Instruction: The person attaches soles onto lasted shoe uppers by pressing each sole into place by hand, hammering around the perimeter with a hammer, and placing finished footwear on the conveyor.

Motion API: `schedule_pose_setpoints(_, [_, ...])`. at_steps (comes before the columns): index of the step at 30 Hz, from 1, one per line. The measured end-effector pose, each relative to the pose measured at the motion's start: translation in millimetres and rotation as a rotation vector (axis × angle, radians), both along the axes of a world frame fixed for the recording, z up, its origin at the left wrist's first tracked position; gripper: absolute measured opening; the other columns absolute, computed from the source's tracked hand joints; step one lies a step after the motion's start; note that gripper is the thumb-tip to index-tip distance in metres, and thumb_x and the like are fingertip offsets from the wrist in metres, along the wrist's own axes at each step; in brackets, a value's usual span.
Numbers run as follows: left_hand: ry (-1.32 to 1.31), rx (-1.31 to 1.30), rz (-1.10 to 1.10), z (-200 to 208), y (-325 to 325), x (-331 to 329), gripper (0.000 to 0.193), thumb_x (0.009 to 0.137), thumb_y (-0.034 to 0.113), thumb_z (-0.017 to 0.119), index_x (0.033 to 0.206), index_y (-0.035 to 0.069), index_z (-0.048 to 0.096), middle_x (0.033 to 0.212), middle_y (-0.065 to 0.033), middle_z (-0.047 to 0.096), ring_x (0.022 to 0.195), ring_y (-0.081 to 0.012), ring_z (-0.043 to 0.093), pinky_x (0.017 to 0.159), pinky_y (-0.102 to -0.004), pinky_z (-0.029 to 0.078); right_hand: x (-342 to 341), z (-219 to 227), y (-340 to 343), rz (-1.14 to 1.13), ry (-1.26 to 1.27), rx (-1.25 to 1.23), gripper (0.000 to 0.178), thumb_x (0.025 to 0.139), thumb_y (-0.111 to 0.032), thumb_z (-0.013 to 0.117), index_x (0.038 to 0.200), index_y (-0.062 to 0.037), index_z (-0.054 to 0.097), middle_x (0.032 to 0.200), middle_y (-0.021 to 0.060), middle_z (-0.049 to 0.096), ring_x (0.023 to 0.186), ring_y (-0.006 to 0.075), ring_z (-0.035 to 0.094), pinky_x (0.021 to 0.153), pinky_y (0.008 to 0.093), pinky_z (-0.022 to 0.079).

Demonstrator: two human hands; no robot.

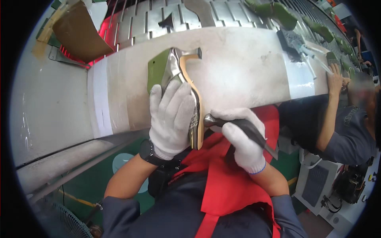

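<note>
Pointing toe-first bodyward, the heeled shoe (199, 104) stretches lengthwise near to far.

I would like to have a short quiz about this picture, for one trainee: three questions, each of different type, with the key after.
1. The left hand holds:
A) a brush
B) a heeled shoe
C) a cup

2. True or false: the person wears a green apron.

3. Fill in: the tool in the right hand has its rounded metal end toward the person's ____ side.

Key:
1. B
2. False; the apron is red.
3. left
</note>
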State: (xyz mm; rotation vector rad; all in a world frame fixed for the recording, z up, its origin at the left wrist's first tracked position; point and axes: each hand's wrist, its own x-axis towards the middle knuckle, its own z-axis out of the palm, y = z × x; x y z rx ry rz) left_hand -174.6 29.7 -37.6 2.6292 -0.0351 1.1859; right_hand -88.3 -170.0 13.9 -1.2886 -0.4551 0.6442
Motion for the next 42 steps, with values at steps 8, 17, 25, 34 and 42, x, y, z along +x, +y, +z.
schedule_pose_setpoints(8, [-0.059, 0.051, 0.01, -19.8, 3.6, 1.0, 0.067, 0.104, 0.039, 0.073, 0.153, 0.003, 0.047, 0.146, -0.0254, 0.061, 0.141, -0.0455, 0.059, 0.129, -0.0672, 0.029, 37.8, 19.0, -2.2, 0.117, 0.012, 0.011, 0.027, 0.1, 0.004, 0.071, 0.127, 0.006, 0.069, 0.12, 0.02, 0.08, 0.112, 0.0268, 0.078, 0.103, 0.0414, 0.062])
schedule_pose_setpoints(17, [0.049, 0.122, -0.021, -21.3, 8.8, -10.8, 0.1, 0.098, 0.045, 0.08, 0.167, -0.003, 0.027, 0.16, -0.0328, 0.047, 0.152, -0.0523, 0.046, 0.128, -0.0739, 0.027, 46.6, 23.8, -3.5, -0.092, 0.004, 0.124, 0.042, 0.103, -0.021, 0.061, 0.13, 0.0113, 0.058, 0.132, 0.0354, 0.07, 0.118, 0.046, 0.075, 0.103, 0.0553, 0.063])
schedule_pose_setpoints(25, [0.024, -0.028, -0.05, -21.0, 5.1, -3.3, 0.035, 0.093, 0.011, 0.074, 0.122, 0.004, 0.054, 0.129, -0.0235, 0.066, 0.125, -0.0496, 0.064, 0.128, -0.0766, 0.022, 22.9, -24.3, 12.2, 0.035, 0.242, 0.156, 0.034, 0.107, -0.018, 0.064, 0.13, 0.0073, 0.058, 0.134, 0.0345, 0.069, 0.121, 0.0446, 0.072, 0.108, 0.0583, 0.058])
schedule_pose_setpoints(34, [0.078, -0.102, -0.053, -6.2, 2.9, 1.3, 0.021, 0.089, 0.009, 0.075, 0.092, 0.016, 0.056, 0.1, -0.0106, 0.072, 0.097, -0.0346, 0.074, 0.126, -0.0755, 0.023, 55.5, 20.7, 9.7, 0.248, 0.124, -0.014, 0.035, 0.091, -0.003, 0.083, 0.124, 0.0054, 0.072, 0.132, 0.031, 0.074, 0.121, 0.0391, 0.076, 0.107, 0.05, 0.06])
schedule_pose_setpoints(42, [0.032, -0.117, -0.059, -16.9, 2.4, -2.9, 0.032, 0.092, 0.017, 0.075, 0.12, 0.017, 0.058, 0.12, -0.0069, 0.074, 0.11, -0.0302, 0.074, 0.124, -0.0745, 0.027, 88.2, 57.3, 50.1, 0.681, -0.244, -0.046, 0.015, 0.096, -0.002, 0.071, 0.104, 0.0103, 0.068, 0.112, 0.0363, 0.072, 0.103, 0.0471, 0.075, 0.093, 0.0578, 0.061])
